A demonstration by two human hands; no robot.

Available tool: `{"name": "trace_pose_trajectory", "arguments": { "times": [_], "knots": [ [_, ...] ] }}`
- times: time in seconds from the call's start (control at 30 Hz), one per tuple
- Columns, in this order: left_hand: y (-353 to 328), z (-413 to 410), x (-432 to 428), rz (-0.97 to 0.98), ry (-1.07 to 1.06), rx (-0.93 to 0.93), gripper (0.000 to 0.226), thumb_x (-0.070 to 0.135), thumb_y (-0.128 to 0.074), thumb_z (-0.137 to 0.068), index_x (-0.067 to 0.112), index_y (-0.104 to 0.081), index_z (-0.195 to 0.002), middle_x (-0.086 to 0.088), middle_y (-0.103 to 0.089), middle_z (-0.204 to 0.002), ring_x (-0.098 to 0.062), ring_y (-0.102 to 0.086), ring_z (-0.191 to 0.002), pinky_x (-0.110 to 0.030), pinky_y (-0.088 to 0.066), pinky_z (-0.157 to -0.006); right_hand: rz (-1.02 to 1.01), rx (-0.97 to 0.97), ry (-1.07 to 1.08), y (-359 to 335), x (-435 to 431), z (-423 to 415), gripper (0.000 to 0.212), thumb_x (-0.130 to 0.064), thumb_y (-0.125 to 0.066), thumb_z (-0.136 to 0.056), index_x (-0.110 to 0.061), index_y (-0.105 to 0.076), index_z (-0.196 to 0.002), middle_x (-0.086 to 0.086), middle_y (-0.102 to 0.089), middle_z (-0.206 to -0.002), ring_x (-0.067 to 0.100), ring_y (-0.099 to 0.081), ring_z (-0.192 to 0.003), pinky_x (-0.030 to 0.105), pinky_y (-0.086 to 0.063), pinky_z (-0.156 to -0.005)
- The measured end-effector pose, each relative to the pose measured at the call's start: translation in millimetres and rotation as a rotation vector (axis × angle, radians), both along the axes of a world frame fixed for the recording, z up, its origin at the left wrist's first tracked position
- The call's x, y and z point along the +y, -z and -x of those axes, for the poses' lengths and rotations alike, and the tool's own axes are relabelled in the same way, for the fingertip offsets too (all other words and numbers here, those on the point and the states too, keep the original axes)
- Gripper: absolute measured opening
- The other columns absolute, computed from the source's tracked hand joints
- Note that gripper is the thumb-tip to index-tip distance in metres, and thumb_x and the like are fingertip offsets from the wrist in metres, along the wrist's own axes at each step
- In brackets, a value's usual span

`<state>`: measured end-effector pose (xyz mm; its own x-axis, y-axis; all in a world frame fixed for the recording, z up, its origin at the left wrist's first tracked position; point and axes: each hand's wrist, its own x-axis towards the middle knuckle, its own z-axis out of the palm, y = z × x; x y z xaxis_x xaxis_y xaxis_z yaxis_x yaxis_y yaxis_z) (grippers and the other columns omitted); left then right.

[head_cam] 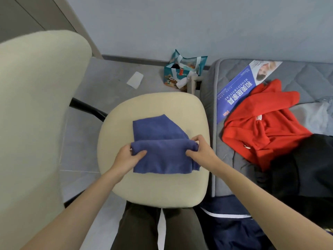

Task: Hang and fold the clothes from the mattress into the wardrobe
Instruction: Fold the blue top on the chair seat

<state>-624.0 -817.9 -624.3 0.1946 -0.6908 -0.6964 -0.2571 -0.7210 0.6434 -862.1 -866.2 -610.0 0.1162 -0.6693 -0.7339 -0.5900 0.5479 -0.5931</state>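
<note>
Centrally on the seat (155, 105): blue cloth (162, 157), partly folded, near layer overlapping the far one. Lies flat at the far end, lifted slightly at the fold. Gripped at the left end of the fold by the left hand (127, 156), thumb on top. Pinched at the right end by the right hand (202, 150), fingers curled round the edge. Beside the seat, on the mattress (310, 74): red top (261, 127), touching a black garment (306, 168); leaflet (237, 92) partly under the red top. By the wall: bag (183, 71).
</note>
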Motion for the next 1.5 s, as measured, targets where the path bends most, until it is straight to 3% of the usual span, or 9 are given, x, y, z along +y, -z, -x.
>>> {"name": "trace_pose_trajectory", "arguments": {
  "times": [0.17, 0.27, 0.33, 0.4, 0.6, 0.77, 0.93, 1.1, 1.5],
  "knots": [
    [10, -12, -37, 0.075, -0.214, -0.002, 0.018, 0.022, -0.061, -0.092, 0.012, -0.060, -0.107, 0.002, -0.065, -0.100, -0.010, -0.062, -0.091, -0.006, -0.043, -0.059, 0.130, -0.125, 0.276, 15, -31, -18, 0.037, -0.029, -0.068, -0.087, -0.025, -0.045, -0.114, -0.007, -0.059, -0.105, 0.011, -0.060, -0.095, 0.028, -0.050, -0.082],
    [21, -10, -52, 0.089, -0.152, -0.064, 0.035, 0.021, -0.055, -0.096, 0.011, -0.048, -0.128, 0.007, -0.047, -0.119, -0.015, -0.048, -0.116, -0.013, -0.038, -0.080, 0.182, -0.105, 0.302, 29, -36, -27, 0.055, -0.036, -0.069, -0.085, -0.028, -0.037, -0.129, -0.007, -0.052, -0.120, 0.013, -0.058, -0.103, 0.031, -0.051, -0.086],
    [33, -6, -52, -0.005, -0.138, -0.166, 0.056, 0.030, -0.056, -0.094, 0.016, -0.033, -0.143, 0.002, -0.032, -0.140, -0.021, -0.033, -0.132, -0.025, -0.032, -0.100, 0.174, 0.035, 0.237, 44, -30, -30, 0.069, -0.042, -0.070, -0.082, -0.025, -0.032, -0.138, -0.004, -0.048, -0.129, 0.020, -0.051, -0.115, 0.037, -0.048, -0.094],
    [41, 2, -45, -0.084, -0.220, -0.227, 0.071, 0.038, -0.060, -0.090, 0.020, -0.023, -0.148, -0.005, -0.019, -0.151, -0.025, -0.022, -0.138, -0.034, -0.026, -0.108, 0.153, 0.169, 0.189, 54, -24, -34, 0.079, -0.048, -0.069, -0.081, -0.021, -0.028, -0.143, -0.001, -0.042, -0.136, 0.023, -0.041, -0.125, 0.040, -0.041, -0.100],
    [60, 27, -35, -0.073, -0.500, -0.151, 0.074, 0.040, -0.068, -0.083, 0.016, -0.030, -0.142, -0.007, -0.035, -0.139, -0.026, -0.038, -0.127, -0.039, -0.036, -0.105, 0.100, 0.044, 0.262, 60, -27, -52, 0.067, -0.040, -0.066, -0.085, -0.023, -0.033, -0.141, -0.006, -0.047, -0.129, 0.016, -0.051, -0.113, 0.031, -0.043, -0.088],
    [66, 32, -40, -0.016, -0.433, -0.109, 0.049, 0.045, -0.062, -0.087, 0.014, -0.042, -0.119, 0.007, -0.056, -0.108, -0.018, -0.056, -0.100, -0.033, -0.046, -0.089, 0.120, 0.027, 0.303, 67, -22, -65, 0.045, -0.037, -0.061, -0.090, -0.026, -0.040, -0.129, -0.021, -0.054, -0.098, 0.004, -0.056, -0.087, 0.016, -0.041, -0.066],
    [65, 20, -42, -0.024, -0.370, -0.046, 0.041, 0.047, -0.058, -0.089, 0.021, -0.046, -0.118, 0.019, -0.056, -0.096, -0.013, -0.057, -0.096, -0.029, -0.043, -0.082, 0.000, -0.062, 0.365, 72, -22, -68, 0.024, -0.042, -0.058, -0.090, -0.031, -0.052, -0.111, -0.012, -0.064, -0.102, 0.011, -0.062, -0.097, 0.034, -0.051, -0.086],
    [46, 5, -40, 0.006, -0.333, 0.057, 0.032, 0.049, -0.053, -0.090, 0.031, -0.050, -0.117, 0.018, -0.062, -0.107, -0.008, -0.060, -0.100, -0.033, -0.049, -0.090, 0.042, -0.079, 0.398, 51, -26, -66, 0.019, -0.046, -0.055, -0.092, -0.031, -0.057, -0.103, -0.011, -0.066, -0.100, 0.010, -0.062, -0.095, 0.030, -0.050, -0.083],
    [-67, 12, -41, 0.209, -0.377, 0.122, 0.024, 0.046, -0.052, -0.093, 0.029, -0.053, -0.110, 0.017, -0.063, -0.102, -0.004, -0.061, -0.095, -0.028, -0.049, -0.082, 0.299, -0.154, 0.452, -53, -22, -57, 0.022, -0.041, -0.056, -0.093, -0.019, -0.058, -0.091, -0.002, -0.063, -0.090, 0.011, -0.059, -0.083, 0.030, -0.048, -0.079]
  ]
}}
